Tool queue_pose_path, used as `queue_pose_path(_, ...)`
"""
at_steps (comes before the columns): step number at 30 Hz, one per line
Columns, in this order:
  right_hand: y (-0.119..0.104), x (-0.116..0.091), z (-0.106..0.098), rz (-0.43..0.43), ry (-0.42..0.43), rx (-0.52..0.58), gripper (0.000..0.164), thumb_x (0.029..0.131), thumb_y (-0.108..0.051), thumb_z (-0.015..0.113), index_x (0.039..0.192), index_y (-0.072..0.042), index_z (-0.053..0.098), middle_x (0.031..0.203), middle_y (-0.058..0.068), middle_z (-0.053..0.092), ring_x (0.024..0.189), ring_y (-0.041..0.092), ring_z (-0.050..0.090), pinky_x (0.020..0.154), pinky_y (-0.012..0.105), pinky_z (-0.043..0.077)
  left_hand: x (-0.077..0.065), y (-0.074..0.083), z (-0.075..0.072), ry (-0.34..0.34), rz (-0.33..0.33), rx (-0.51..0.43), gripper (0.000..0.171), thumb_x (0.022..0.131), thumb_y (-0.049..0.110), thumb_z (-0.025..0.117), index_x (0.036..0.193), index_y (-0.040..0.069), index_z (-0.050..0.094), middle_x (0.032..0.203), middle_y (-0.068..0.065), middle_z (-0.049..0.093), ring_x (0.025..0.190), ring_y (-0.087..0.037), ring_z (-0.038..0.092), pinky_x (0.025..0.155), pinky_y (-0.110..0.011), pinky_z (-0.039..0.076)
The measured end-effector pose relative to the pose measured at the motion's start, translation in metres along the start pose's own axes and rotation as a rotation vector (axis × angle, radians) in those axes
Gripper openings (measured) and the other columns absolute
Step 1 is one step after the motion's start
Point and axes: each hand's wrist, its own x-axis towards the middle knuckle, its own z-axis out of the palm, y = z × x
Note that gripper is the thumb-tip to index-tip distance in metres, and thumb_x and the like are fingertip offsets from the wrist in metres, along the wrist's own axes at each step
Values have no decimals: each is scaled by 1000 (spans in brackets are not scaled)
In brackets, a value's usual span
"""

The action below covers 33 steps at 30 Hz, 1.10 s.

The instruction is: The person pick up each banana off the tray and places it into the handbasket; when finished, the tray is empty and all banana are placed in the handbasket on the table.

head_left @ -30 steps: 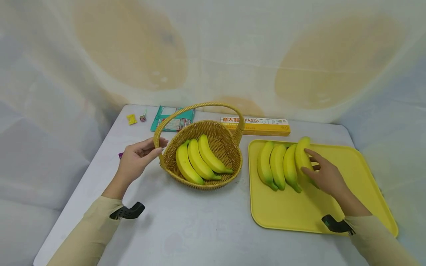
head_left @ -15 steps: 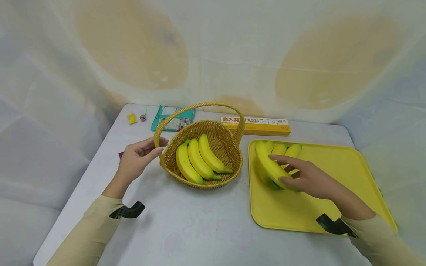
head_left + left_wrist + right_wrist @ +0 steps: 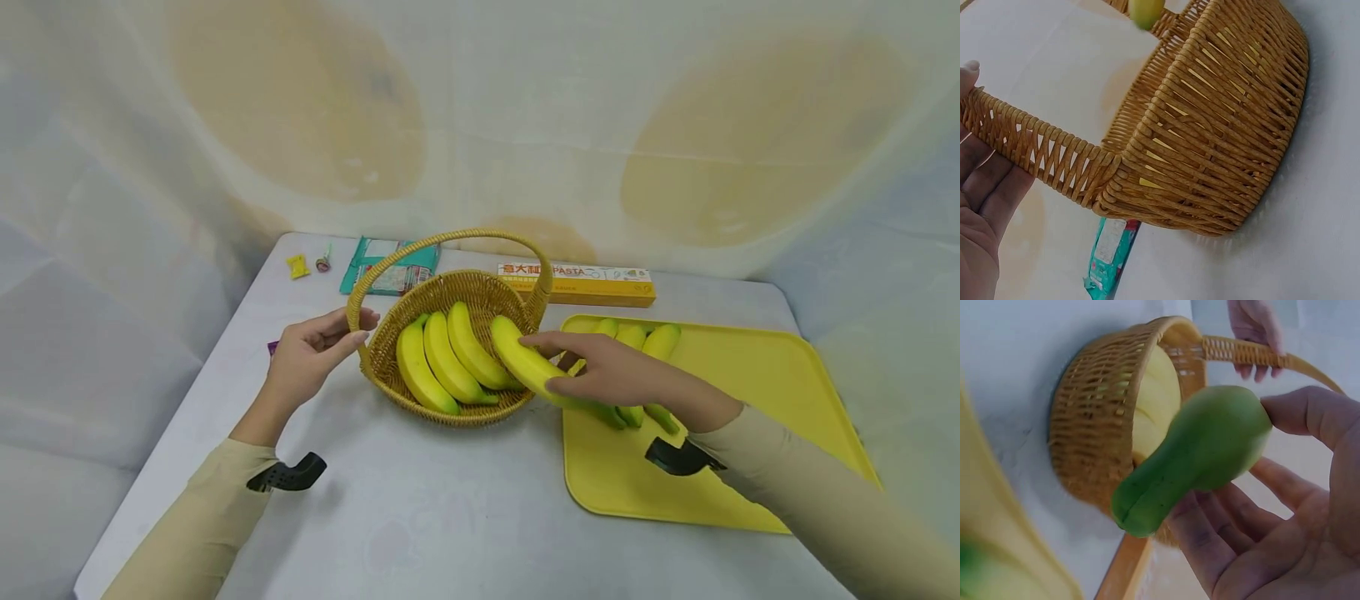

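Banana (image 3: 522,363) was held aloft in the right hand (image 3: 622,367), clamped between thumb and fingers, its green stem end toward the right wrist camera. Nearest the viewer: two beige sleeves (image 3: 202,517), a black device (image 3: 288,475) at each cuff, above a white table (image 3: 450,508). Next, at right, a yellow tray (image 3: 667,492); three bananas (image 3: 663,342) lay on it, partly covered by the right hand and the held fruit. From the head view, the held banana's tip overlapped the right rim of a wicker basket (image 3: 457,422); whether it touched, could not tell. Three more bananas (image 3: 450,358) lay side by side in the basket. Left hand (image 3: 303,362) pinched the basket's arched handle (image 3: 480,234), thumb on one side, fingers on the other. A purple item (image 3: 272,347) showed just behind that hand, mostly hidden. Farther back: a pasta box (image 3: 600,292), a teal packet (image 3: 408,279), a lollipop (image 3: 323,263) and a yellow wrapper (image 3: 297,267). Farthest, a patterned cloth (image 3: 517,150).
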Motion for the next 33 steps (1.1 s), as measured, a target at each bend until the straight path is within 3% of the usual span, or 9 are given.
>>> queue_pose_path(10, -19, 74, 9, 56, -119, 34, 60, 100, -32, 65, 156, -25, 43, 149, 9, 52, 129, 27, 57, 106, 45, 48, 0, -1, 0, -9, 16, -9, 34, 100, 20, 68, 131, 4, 68, 124, -11, 71, 112, -8, 68, 95, -20, 53)
queue_pose_path(18, -29, 121, 28, 41, -178, -11, 58, 100, -31, 62, 155, -27, 44, 144, 10, 56, 125, 24, 59, 100, 38, 51, -1, -1, 0, -7, 14, -12, 33, 100, 20, 68, 129, 5, 69, 125, -11, 71, 112, -9, 68, 95, -20, 54)
queue_pose_path(26, -42, 144, 49, 59, -210, -57, 65, 97, -31, 68, 156, -31, 41, 143, 10, 58, 118, 19, 60, 92, 32, 53, -1, 0, 1, -4, 7, 0, 33, 101, 21, 67, 129, 6, 69, 124, -11, 71, 112, -8, 68, 95, -20, 53)
queue_pose_path(33, -50, 151, 66, 96, -233, -23, 70, 95, -19, 73, 157, -28, 39, 126, 5, 65, 99, 14, 64, 83, 28, 55, -1, 1, 1, -6, -1, 4, 34, 101, 22, 67, 130, 6, 69, 125, -11, 71, 113, -8, 68, 95, -19, 53)
